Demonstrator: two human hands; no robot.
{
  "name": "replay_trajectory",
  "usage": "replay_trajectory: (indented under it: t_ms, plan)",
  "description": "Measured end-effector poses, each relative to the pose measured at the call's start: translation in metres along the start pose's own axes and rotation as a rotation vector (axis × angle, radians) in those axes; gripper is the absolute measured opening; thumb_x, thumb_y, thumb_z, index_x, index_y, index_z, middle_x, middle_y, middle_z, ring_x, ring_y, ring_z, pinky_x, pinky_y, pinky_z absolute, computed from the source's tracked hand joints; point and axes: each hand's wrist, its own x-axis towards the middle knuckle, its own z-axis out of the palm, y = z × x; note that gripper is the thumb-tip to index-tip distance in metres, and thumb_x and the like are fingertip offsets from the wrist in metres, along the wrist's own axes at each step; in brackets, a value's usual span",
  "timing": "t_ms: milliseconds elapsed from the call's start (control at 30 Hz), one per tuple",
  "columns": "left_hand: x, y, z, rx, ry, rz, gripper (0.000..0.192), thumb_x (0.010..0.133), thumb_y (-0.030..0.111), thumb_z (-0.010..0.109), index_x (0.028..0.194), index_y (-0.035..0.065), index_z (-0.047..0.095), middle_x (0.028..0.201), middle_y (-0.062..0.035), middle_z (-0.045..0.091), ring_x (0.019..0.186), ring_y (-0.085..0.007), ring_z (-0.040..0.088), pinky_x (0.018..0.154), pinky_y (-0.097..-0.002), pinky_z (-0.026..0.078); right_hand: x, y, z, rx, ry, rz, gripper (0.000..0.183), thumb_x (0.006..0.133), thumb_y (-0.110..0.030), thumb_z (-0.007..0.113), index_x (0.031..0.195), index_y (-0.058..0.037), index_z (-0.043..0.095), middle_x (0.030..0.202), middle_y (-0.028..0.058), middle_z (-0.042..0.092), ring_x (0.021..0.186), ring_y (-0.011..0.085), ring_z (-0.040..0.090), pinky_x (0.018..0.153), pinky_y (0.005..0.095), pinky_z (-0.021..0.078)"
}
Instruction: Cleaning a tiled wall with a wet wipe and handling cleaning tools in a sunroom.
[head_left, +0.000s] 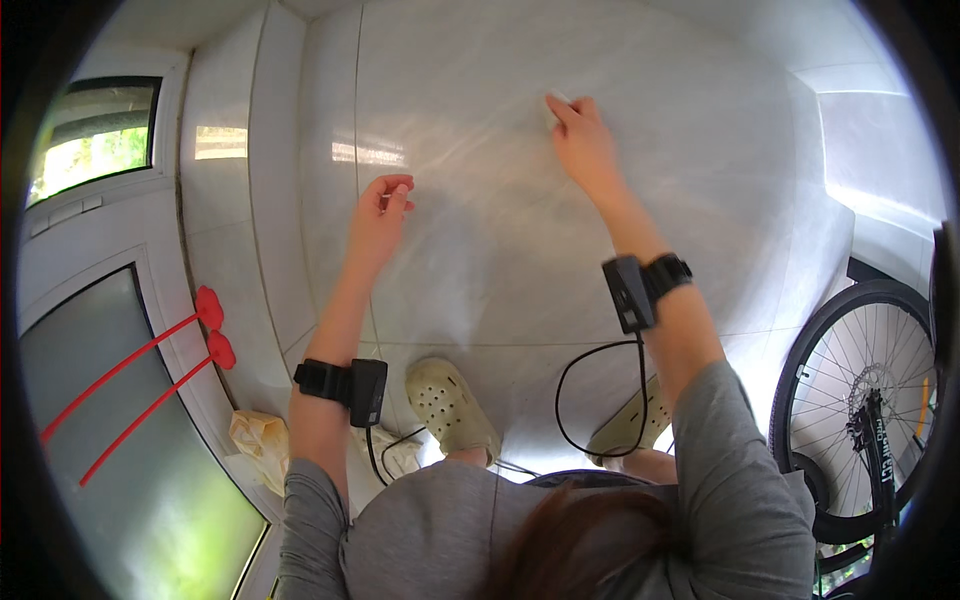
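Observation:
My right hand (585, 139) is held out over the pale tiled floor (480, 300), its fingers closed around a small whitish object (556, 97) that is too blurred to name. Lower and to the left, my left hand (384, 217) has curled fingers with the thumb near the fingertips; a thin pale thing may be between them, but this is unclear. Each forearm wears a black strapped device with a cable, the left one (367, 392) and the right one (628, 294). Below are my feet in beige perforated clogs (446, 401).
A bicycle wheel (806, 360) stands at the right. Two red long-stemmed items with flower-shaped heads (210, 307) are in front of the frosted door panel (97, 360) at the left. A crumpled yellowish bag (259, 442) lies near the door, and cables (517, 469) run by my feet.

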Motion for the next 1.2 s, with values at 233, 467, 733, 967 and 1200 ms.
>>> replay_trajectory:
  t_ms: [233,467,733,967,1200]
  plan:
    - [0.004,-0.003,-0.008,-0.003,0.004,0.02,0.019,0.087,0.017,0.046,0.099,0.0048,0.056,0.092,-0.0021,0.059,0.075,-0.0114,0.057,0.064,-0.0239,0.043,-0.052,-0.08,0.037,0.036,-0.855,-0.156,0.038,0.085,-0.041,0.044,0.096,-0.0056,0.052,0.083,0.0116,0.055,0.083,0.0254,0.055,0.071,0.0364,0.044]
    - [0.0,0.018,0.008,0.194,-0.18,0.08,0.018,0.086,0.015,0.047,0.098,0.0047,0.056,0.089,-0.0017,0.059,0.073,-0.0118,0.057,0.066,-0.025,0.044,-0.155,-0.048,0.023,0.471,-0.811,-0.32,0.015,0.084,-0.015,0.048,0.097,-0.0153,0.056,0.097,0.0087,0.049,0.091,0.026,0.052,0.079,0.033,0.0426]
    - [-0.026,0.047,0.05,0.371,-0.562,0.12,0.019,0.087,0.016,0.045,0.1,0.0052,0.055,0.089,-0.0026,0.059,0.069,-0.01,0.054,0.063,-0.0231,0.043,-0.118,0.138,-0.16,-0.039,0.202,0.155,0.046,0.072,0.004,0.045,0.113,-0.0144,0.056,0.089,0.0083,0.043,0.075,0.0189,0.047,0.066,0.027,0.0416]
    - [-0.027,0.024,0.081,0.043,-0.276,0.021,0.021,0.089,0.018,0.045,0.104,0.007,0.054,0.092,-0.0017,0.057,0.071,-0.0077,0.052,0.062,-0.0211,0.042,-0.145,0.143,-0.125,-0.075,0.084,0.167,0.043,0.074,-0.002,0.047,0.115,-0.0129,0.051,0.094,0.0137,0.046,0.085,0.0287,0.049,0.071,0.0345,0.0428]
    - [-0.022,0.027,0.106,0.078,-0.332,0.051,0.02,0.089,0.017,0.044,0.104,0.0072,0.054,0.092,-0.0016,0.058,0.071,-0.0079,0.052,0.061,-0.0209,0.041,-0.203,-0.006,0.005,0.237,-0.388,-0.049,0.023,0.085,-0.02,0.047,0.106,-0.0123,0.051,0.093,0.0075,0.05,0.079,0.0244,0.054,0.068,0.0339,0.0458]
